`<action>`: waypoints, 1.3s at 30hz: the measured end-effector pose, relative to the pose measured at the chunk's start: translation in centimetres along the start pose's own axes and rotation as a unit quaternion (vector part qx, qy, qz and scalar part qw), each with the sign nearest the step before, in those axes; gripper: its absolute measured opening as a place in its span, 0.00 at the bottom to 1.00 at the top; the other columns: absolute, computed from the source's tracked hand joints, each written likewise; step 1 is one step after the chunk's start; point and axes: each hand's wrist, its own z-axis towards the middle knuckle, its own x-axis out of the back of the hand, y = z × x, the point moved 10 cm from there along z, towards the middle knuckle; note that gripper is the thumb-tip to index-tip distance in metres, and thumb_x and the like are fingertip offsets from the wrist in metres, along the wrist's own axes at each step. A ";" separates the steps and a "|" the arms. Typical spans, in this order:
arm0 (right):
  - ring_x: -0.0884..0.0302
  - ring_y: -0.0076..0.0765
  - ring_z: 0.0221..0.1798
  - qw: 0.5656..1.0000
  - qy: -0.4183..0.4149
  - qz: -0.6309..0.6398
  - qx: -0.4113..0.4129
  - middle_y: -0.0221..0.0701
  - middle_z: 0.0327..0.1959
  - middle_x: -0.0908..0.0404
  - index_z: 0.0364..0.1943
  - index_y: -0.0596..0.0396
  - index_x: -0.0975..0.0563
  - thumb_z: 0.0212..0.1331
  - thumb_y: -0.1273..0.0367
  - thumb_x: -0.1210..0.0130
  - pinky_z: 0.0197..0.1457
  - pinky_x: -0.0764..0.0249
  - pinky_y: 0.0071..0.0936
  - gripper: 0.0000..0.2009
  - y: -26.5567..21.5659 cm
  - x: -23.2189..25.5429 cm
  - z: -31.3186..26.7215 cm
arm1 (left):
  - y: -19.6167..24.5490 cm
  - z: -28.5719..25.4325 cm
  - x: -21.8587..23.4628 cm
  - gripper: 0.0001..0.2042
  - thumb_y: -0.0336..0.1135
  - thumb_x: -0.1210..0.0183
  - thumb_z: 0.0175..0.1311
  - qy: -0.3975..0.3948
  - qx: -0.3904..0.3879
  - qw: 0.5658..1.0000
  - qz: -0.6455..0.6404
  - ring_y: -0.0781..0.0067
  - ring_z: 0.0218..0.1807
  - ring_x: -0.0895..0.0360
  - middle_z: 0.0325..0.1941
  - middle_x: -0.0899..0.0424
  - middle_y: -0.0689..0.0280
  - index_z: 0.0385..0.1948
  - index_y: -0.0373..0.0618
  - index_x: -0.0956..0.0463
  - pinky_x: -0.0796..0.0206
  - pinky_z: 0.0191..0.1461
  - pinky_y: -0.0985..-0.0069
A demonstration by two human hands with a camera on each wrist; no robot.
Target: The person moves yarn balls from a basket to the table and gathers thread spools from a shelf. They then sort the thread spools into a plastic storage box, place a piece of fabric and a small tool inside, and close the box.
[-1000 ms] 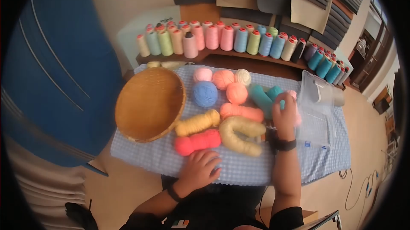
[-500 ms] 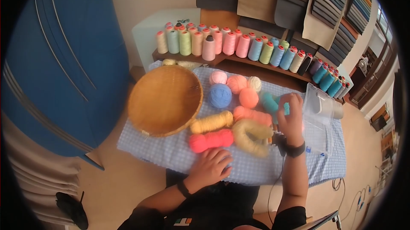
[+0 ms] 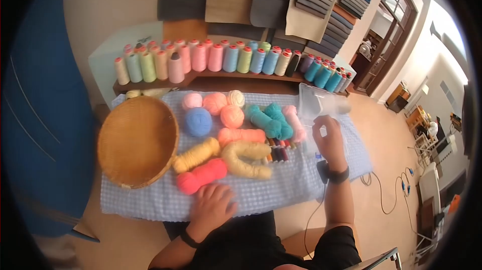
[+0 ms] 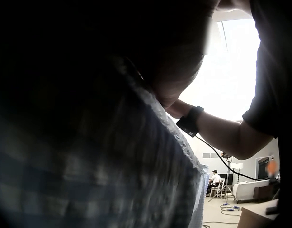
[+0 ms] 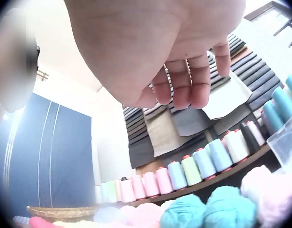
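My left hand [image 3: 212, 207] rests palm down on the front edge of the table, fingertips right at a hot-pink yarn skein [image 3: 202, 175]. In the head view my right hand [image 3: 329, 142] hovers over a clear plastic box [image 3: 307, 102], fingers loosely bent with nothing between them. Left of it lie a pale pink skein [image 3: 293, 123] and teal skeins [image 3: 271, 122]. A bent beige skein [image 3: 241, 162], a yellow skein [image 3: 197, 154] and a coral skein [image 3: 241, 136] fill the middle. The left wrist view is mostly dark, and the left fingers are hidden there.
A wicker basket [image 3: 138, 142] leans at the left of the checked cloth [image 3: 150, 205]. Yarn balls, one of them blue [image 3: 199, 121], sit at the back, and small thread spools [image 3: 278, 153] lie beside the beige skein. Cones of thread [image 3: 199, 58] line a shelf behind. A cable [image 3: 310, 220] hangs from the right wrist.
My right hand has moved right, off the teal and pale pink skeins, which now show fully. The head view has swung to the right. My left hand stays by the hot-pink skein.
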 end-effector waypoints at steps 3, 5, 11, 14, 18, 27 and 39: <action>0.17 0.42 0.44 1.000 -0.021 -0.002 0.001 0.31 0.37 0.16 0.39 0.54 0.20 0.60 0.76 0.36 0.60 0.29 0.39 0.06 0.6 0.9 1.1 | 0.2 0.3 0.2 0.14 0.42 0.29 0.60 -0.008 -0.004 1.000 0.002 0.62 0.58 0.21 0.53 0.17 0.68 0.44 0.49 0.17 0.34 0.67 0.58; 0.17 0.44 0.49 0.998 -0.051 -0.016 0.013 0.33 0.41 0.15 0.42 0.54 0.19 0.61 0.73 0.35 0.64 0.28 0.42 0.07 -0.1 0.2 2.3 | 0.2 0.3 0.0 0.14 0.42 0.29 0.60 -0.012 -0.004 1.000 0.004 0.62 0.58 0.21 0.52 0.17 0.68 0.44 0.49 0.17 0.34 0.67 0.58; 0.19 0.53 0.61 0.990 -0.097 -0.020 0.097 0.40 0.58 0.19 0.60 0.52 0.20 0.61 0.64 0.31 0.69 0.26 0.48 0.23 -1.8 -7.1 8.7 | -0.3 0.0 -0.2 0.14 0.42 0.29 0.60 -0.019 0.010 1.000 0.003 0.63 0.57 0.21 0.52 0.16 0.69 0.44 0.49 0.17 0.34 0.66 0.59; 0.21 0.56 0.66 0.989 -0.127 0.042 0.065 0.43 0.66 0.23 0.68 0.50 0.24 0.60 0.60 0.29 0.68 0.23 0.51 0.31 0.2 -12.2 12.7 | -0.4 -0.2 -0.6 0.14 0.43 0.30 0.60 -0.028 0.011 1.000 0.007 0.64 0.57 0.21 0.51 0.16 0.69 0.44 0.50 0.17 0.34 0.66 0.60; 0.23 0.57 0.69 0.983 -0.123 -0.111 0.079 0.44 0.67 0.23 0.67 0.50 0.23 0.61 0.56 0.30 0.67 0.22 0.51 0.31 1.0 -17.2 17.0 | -0.5 -0.2 -0.5 0.14 0.45 0.31 0.62 -0.024 0.007 1.000 0.006 0.65 0.57 0.20 0.52 0.16 0.70 0.44 0.50 0.17 0.34 0.66 0.60; 0.24 0.53 0.67 0.991 -0.066 -0.114 0.034 0.36 0.60 0.20 0.59 0.44 0.18 0.59 0.55 0.28 0.68 0.24 0.52 0.25 5.7 -22.9 23.1 | -0.9 -0.6 -1.3 0.15 0.48 0.32 0.64 -0.026 0.006 1.000 0.017 0.67 0.57 0.19 0.52 0.15 0.70 0.46 0.52 0.17 0.33 0.65 0.60; 0.23 0.50 0.61 0.986 -0.035 -0.151 0.064 0.33 0.52 0.18 0.52 0.46 0.15 0.59 0.52 0.30 0.64 0.24 0.53 0.21 7.5 -25.7 24.6 | -1.3 -1.1 -2.6 0.20 0.46 0.34 0.66 -0.077 0.052 0.996 -0.017 0.56 0.69 0.26 0.63 0.19 0.61 0.55 0.46 0.20 0.42 0.76 0.49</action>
